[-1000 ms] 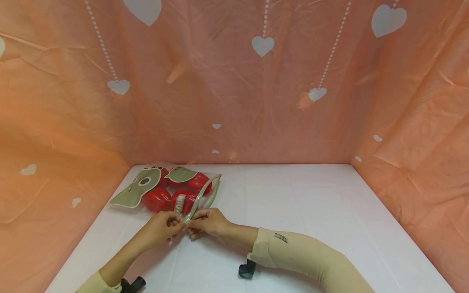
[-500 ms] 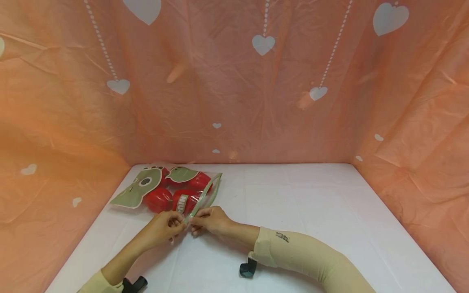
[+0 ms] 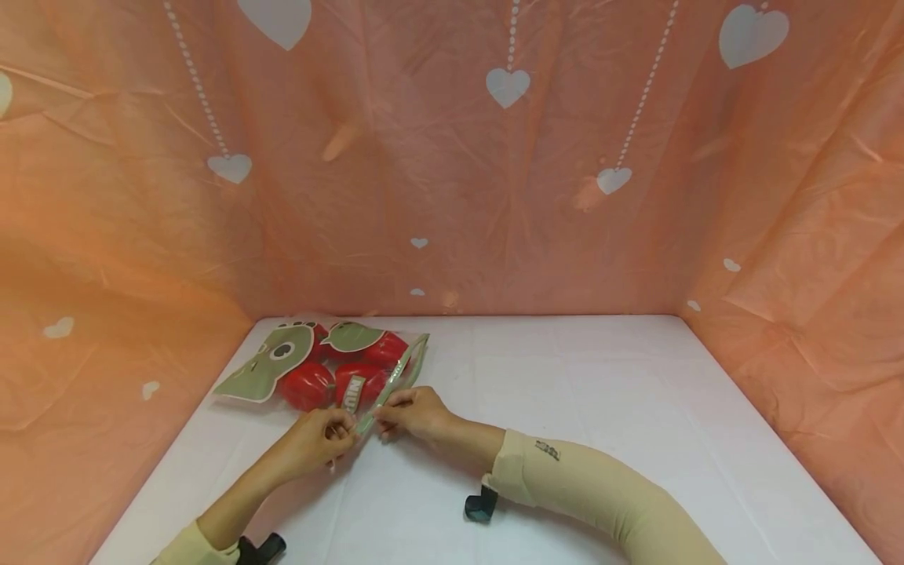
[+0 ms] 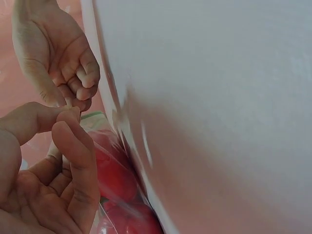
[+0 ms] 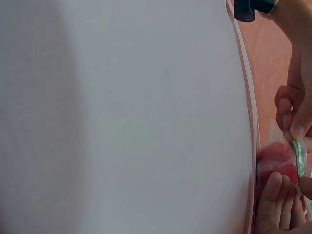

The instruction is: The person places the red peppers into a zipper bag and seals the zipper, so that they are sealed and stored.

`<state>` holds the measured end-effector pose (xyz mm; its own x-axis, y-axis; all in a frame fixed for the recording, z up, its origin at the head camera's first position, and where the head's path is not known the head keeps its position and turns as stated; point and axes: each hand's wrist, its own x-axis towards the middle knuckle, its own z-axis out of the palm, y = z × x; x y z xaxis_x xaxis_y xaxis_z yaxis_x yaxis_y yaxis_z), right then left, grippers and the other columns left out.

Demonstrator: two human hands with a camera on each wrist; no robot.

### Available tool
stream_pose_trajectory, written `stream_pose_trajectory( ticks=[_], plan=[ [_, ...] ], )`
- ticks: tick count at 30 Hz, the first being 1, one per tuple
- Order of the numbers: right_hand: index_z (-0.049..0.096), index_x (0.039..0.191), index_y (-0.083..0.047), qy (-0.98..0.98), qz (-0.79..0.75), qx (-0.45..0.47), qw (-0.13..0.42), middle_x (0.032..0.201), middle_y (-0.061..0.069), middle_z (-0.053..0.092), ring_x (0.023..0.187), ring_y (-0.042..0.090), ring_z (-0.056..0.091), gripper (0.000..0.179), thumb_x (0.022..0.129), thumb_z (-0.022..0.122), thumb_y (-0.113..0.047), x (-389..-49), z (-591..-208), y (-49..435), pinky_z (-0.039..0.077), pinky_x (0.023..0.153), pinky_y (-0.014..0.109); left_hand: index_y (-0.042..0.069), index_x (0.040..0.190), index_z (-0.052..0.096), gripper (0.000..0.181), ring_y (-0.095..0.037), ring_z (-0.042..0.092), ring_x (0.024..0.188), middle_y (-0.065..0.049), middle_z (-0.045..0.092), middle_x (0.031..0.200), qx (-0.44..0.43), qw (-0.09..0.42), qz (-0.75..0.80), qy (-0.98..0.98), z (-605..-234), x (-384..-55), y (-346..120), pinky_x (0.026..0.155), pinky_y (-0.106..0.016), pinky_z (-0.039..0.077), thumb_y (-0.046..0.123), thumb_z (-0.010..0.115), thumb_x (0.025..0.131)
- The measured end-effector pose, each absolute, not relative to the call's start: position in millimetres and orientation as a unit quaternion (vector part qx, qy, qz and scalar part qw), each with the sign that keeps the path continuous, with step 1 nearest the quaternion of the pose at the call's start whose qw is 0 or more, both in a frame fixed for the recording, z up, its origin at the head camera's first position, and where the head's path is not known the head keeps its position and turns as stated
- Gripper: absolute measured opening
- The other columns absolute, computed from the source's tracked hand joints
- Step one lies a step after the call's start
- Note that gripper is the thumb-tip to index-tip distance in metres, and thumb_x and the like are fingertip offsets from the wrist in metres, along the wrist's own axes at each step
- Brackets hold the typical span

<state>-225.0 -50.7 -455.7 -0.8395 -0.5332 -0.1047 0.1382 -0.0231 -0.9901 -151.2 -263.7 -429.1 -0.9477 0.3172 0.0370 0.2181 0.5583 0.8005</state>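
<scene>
A clear plastic zip bag [image 3: 264, 369] with green printed shapes lies at the table's back left. Inside are several red, shiny, rounded things [image 3: 307, 386]. Along its right-hand mouth runs a green zip strip [image 3: 397, 377], with the far end standing apart in two edges. My left hand [image 3: 313, 441] pinches the near corner of that strip between thumb and forefinger. A little farther along, my right hand [image 3: 421, 414] pinches the strip between thumb and fingers. In the right wrist view the strip [image 5: 299, 158] spans between both hands. Fingertips partly hide the pinched spots.
The bag stands on a white-covered table [image 3: 565, 392]. Orange curtains [image 3: 452, 196] with white hearts enclose its back and sides. A black wrist mount [image 3: 480, 504] hangs under the right sleeve, another [image 3: 261, 548] by the left sleeve.
My right hand has slid along the zip strip, away from the left hand, toward the back and right. More strip shows between the hands. The left hand keeps its place at the corner.
</scene>
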Motion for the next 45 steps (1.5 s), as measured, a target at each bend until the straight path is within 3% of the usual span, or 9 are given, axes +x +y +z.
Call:
stream_pose_trajectory(
  ticks=[11,19,25,36,45],
  plan=[
    [0.074,0.099,0.012,0.678,-0.685,-0.157,0.216,0.073,0.004,0.07,0.062,0.011,0.069,0.015,0.098,0.075,-0.003,-236,-455,-48,0.064,0.069,0.031,0.003,0.094,0.067,0.007,-0.014,0.06,0.055,0.002,0.057,0.074,0.151,0.057,0.447,0.88,-430,-152,-262,0.052,-0.025,0.051,0.003,0.074,0.095],
    [0.077,0.099,0.011,0.717,-0.652,-0.18,0.166,0.082,0.023,0.076,0.066,0.015,0.073,0.018,0.096,0.078,-0.007,-243,-455,-46,0.062,0.065,0.029,0.003,0.093,0.067,0.008,-0.013,0.059,0.055,0.001,0.057,0.074,0.149,0.061,0.449,0.879,-429,-152,-263,0.052,-0.025,0.051,0.004,0.074,0.097],
    [0.079,0.098,0.008,0.738,-0.636,-0.176,0.142,0.082,0.024,0.076,0.067,0.02,0.075,0.018,0.095,0.08,-0.009,-250,-453,-45,0.06,0.063,0.029,0.003,0.094,0.067,0.008,-0.014,0.058,0.055,0.001,0.057,0.075,0.145,0.062,0.448,0.88,-427,-152,-264,0.052,-0.025,0.05,0.004,0.074,0.097],
    [0.078,0.098,0.01,0.738,-0.64,-0.153,0.148,0.079,0.02,0.077,0.062,0.013,0.07,0.019,0.096,0.08,-0.009,-266,-453,-40,0.059,0.062,0.027,0.003,0.093,0.067,0.008,-0.013,0.058,0.056,0.002,0.056,0.074,0.155,0.063,0.445,0.88,-428,-153,-263,0.052,-0.024,0.05,0.004,0.075,0.096],
    [0.077,0.102,0.012,0.732,-0.646,-0.147,0.158,0.084,0.023,0.077,0.064,0.014,0.072,0.019,0.096,0.077,-0.007,-281,-451,-34,0.063,0.066,0.032,0.004,0.091,0.067,0.01,-0.013,0.059,0.056,0.002,0.057,0.074,0.155,0.063,0.44,0.882,-426,-153,-260,0.052,-0.025,0.05,0.004,0.075,0.096]
  ],
)
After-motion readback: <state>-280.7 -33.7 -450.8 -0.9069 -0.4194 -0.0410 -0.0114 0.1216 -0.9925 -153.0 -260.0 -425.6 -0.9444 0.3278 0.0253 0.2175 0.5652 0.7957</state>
